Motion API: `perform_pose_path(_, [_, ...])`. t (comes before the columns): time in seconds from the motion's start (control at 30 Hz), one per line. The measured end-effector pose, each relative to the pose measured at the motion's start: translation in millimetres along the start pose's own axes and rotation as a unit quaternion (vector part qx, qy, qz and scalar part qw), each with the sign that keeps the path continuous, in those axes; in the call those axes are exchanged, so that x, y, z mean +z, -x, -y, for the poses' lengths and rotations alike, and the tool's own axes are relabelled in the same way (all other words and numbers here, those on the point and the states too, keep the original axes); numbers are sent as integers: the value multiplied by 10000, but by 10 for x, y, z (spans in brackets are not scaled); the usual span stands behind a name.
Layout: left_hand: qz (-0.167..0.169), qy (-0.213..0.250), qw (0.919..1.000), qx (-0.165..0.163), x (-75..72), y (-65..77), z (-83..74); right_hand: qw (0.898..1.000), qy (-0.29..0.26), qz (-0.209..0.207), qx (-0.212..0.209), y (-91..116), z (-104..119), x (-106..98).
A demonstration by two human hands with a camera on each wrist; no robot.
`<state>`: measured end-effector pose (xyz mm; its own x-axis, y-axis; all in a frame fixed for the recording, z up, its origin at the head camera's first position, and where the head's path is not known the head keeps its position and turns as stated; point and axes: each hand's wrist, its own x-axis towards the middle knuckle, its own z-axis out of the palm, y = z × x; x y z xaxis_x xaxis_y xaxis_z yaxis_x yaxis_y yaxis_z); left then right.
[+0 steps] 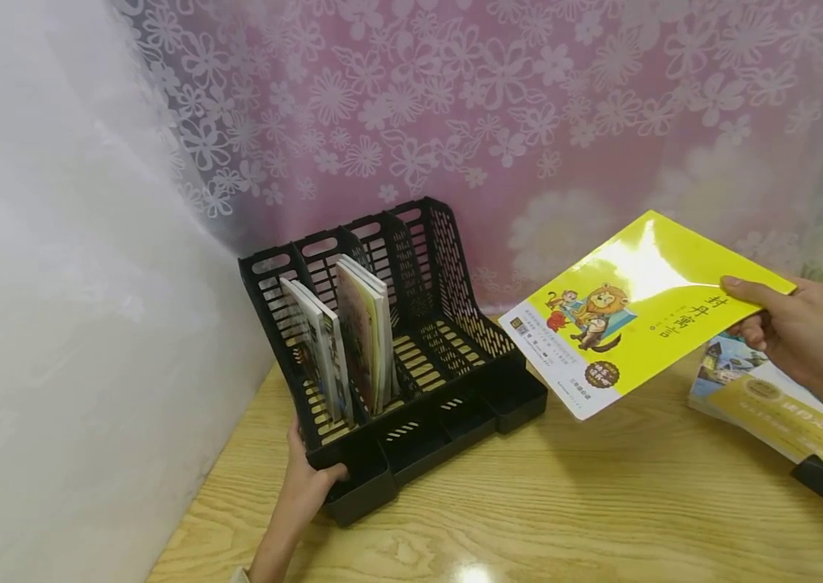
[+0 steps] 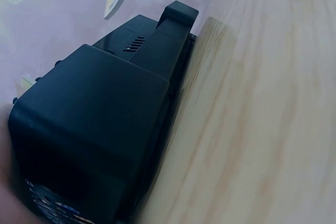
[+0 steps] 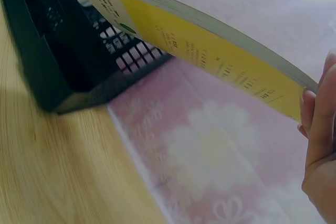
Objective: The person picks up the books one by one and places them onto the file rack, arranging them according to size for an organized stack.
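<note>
A black desktop book rack (image 1: 362, 504) with several upright slots and a front tray stands on the wooden table. My left hand (image 1: 300, 486) grips its front left corner, the thumb over the tray's edge; in the left wrist view the rack's dark side (image 2: 94, 103) fills much of the picture. To the right of the rack, my right hand (image 1: 808, 332) pinches a yellow book (image 1: 680, 279) by one corner, thumb on the cover with its lion drawing. The book is held in the air, and its printed back (image 3: 210, 53) shows in the right wrist view.
Thin white books (image 1: 316, 344) stand in the rack's leftmost slot and thicker ones (image 1: 366, 336) in the slot beside it. A stack of books (image 1: 761, 397) lies at the right, below my right hand. A pink flowered curtain (image 1: 411, 105) hangs behind, a pale wall-like surface (image 1: 76, 283) at left.
</note>
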<state>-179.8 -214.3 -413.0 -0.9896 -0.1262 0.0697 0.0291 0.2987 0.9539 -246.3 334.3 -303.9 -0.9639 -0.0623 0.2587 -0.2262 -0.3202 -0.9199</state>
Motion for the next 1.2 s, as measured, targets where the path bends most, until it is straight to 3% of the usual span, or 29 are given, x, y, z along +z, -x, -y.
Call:
perform_pose_path(0.33, [-68,-146,9999,-22,-23,-4,0,9955,-541,782,53,-155,23,455])
perform_pose_path(0.47, [-110,-96,9999,71,-18,-6,11,9949,-430,909,-70,-202,-2,621])
perform_pose_path(0.77, [-127,30,9997,195,7,-8,16,9966,-197,743,-283,-283,-91,867])
perform_pose_path(1.2, [-150,11,9998,148,19,-18,37,9970,-353,329,-613,-404,-229,1142])
